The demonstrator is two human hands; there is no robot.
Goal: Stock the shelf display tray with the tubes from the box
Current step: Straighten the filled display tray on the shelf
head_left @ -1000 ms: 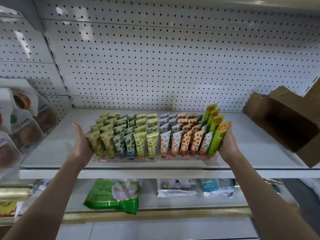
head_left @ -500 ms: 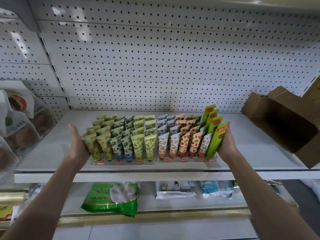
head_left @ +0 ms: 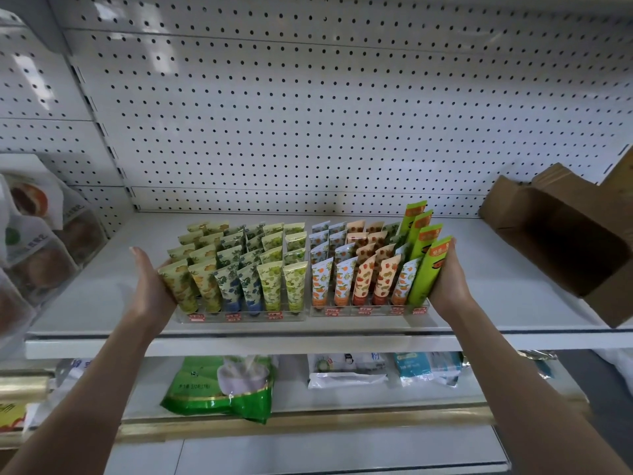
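Head view. The clear display tray (head_left: 212,318) stands at the front centre of the white shelf (head_left: 85,296), filled with rows of upright printed tubes (head_left: 270,286). The left hand (head_left: 150,286) lies flat with straight fingers against the tray's 9 o'clock side. The right hand (head_left: 448,279), also flat, presses the tall green tubes (head_left: 424,269) at 3 o'clock. Red price tags (head_left: 233,316) line the front rim, and their writing is too small to read. The cardboard box (head_left: 565,241) lies tipped at 3 o'clock on the shelf. A green bag (head_left: 219,389) lies at 6 o'clock below, and its print is blurred.
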